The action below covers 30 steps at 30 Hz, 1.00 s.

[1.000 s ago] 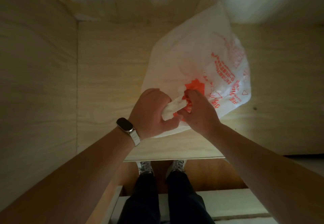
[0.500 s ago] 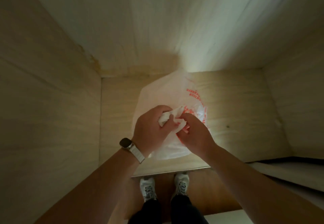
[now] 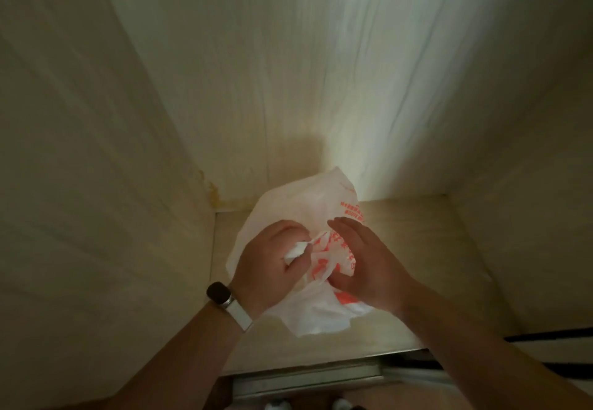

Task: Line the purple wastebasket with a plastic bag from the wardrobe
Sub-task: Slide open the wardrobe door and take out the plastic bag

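Observation:
A white plastic bag (image 3: 301,207) with red print stands on the wardrobe shelf (image 3: 414,268), bunched between my two hands. My left hand (image 3: 269,265), with a watch on its wrist, pinches a twisted white strip of the bag near its mouth. My right hand (image 3: 369,262) lies against the bag's right side with its fingers stretched out and its thumb under a fold. The purple wastebasket is not in view.
The pale wood wardrobe walls close in on the left (image 3: 96,185), the back (image 3: 321,72) and the right (image 3: 529,201). The shelf's front edge with a metal rail (image 3: 305,377) runs below my forearms. My shoe tips (image 3: 279,405) show at the bottom.
The view has tilted up, so more of the back wall shows. My right hand has let go of its pinch and spread its fingers over the bag. The left hand still pinches the strip.

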Tool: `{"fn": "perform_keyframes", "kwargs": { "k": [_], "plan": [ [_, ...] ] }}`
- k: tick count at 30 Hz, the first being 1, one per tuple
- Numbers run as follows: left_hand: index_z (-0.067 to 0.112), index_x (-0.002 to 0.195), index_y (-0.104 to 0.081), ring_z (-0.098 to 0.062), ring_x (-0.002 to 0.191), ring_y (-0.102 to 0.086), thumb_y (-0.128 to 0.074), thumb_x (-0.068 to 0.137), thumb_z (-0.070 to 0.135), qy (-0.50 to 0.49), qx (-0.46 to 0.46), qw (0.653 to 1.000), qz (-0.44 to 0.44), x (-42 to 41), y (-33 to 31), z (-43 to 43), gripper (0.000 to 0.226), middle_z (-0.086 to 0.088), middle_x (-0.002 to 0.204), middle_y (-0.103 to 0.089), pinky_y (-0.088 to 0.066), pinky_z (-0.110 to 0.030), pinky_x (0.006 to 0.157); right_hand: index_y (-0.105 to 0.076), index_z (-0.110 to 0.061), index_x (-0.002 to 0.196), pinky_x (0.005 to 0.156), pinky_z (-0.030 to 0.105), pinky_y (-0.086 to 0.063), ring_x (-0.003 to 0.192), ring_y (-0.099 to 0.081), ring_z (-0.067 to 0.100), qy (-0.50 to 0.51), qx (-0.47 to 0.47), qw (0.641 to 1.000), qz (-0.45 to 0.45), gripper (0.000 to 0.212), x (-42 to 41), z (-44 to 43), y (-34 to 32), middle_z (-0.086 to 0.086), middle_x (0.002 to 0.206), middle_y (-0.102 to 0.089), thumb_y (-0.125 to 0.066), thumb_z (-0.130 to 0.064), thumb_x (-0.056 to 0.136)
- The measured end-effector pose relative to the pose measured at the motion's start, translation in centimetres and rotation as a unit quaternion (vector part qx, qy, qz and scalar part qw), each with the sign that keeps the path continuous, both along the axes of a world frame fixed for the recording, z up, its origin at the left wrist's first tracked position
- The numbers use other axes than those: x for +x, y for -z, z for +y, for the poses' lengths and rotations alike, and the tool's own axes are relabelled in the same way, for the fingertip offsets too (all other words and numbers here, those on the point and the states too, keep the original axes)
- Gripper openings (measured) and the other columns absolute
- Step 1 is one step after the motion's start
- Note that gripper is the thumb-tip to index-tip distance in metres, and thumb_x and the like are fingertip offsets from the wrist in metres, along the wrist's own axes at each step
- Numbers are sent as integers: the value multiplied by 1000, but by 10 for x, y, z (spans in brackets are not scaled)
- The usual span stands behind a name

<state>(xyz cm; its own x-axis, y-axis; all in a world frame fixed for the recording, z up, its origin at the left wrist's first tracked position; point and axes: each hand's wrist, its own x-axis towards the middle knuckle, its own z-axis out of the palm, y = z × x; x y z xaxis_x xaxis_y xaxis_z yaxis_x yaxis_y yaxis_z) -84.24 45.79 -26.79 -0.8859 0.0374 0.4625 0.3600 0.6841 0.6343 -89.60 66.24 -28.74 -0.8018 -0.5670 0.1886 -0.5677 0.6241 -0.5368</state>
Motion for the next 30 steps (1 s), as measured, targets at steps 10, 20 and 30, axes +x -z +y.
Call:
{"fn": "perform_keyframes", "kwargs": {
  "k": [10, 20, 30],
  "plan": [
    [13, 96, -73, -16, 89, -66, -57, 89, 28, -61, -139, 986, 68, 50, -61, 14, 23, 0, 96, -72, -53, -30, 80, -45, -25, 139, 107, 26, -31, 131, -42, 13, -128, -10, 992, 20, 75, -2, -10, -44, -1, 142, -48, -60, -58, 74],
    [16, 98, -72, -10, 94, -66, -72, 83, 17, -178, -105, 977, 49, 131, -89, 50, 15, 4, 99, -71, -54, -30, 82, -55, -20, 133, 106, 28, -32, 127, -44, 15, -274, -55, 960, 17, 66, 32, -26, -65, 2, 139, -52, -53, -51, 74],
    [14, 93, -73, -5, 87, -65, -62, 88, 24, -375, -52, 925, 38, 236, -93, 80, 16, 4, 91, -72, -54, -26, 77, -56, -22, 131, 103, 25, -30, 127, -44, 14, -422, -61, 905, 2, 60, 108, -44, -65, -1, 139, -51, -49, -55, 82]
  ]
}}
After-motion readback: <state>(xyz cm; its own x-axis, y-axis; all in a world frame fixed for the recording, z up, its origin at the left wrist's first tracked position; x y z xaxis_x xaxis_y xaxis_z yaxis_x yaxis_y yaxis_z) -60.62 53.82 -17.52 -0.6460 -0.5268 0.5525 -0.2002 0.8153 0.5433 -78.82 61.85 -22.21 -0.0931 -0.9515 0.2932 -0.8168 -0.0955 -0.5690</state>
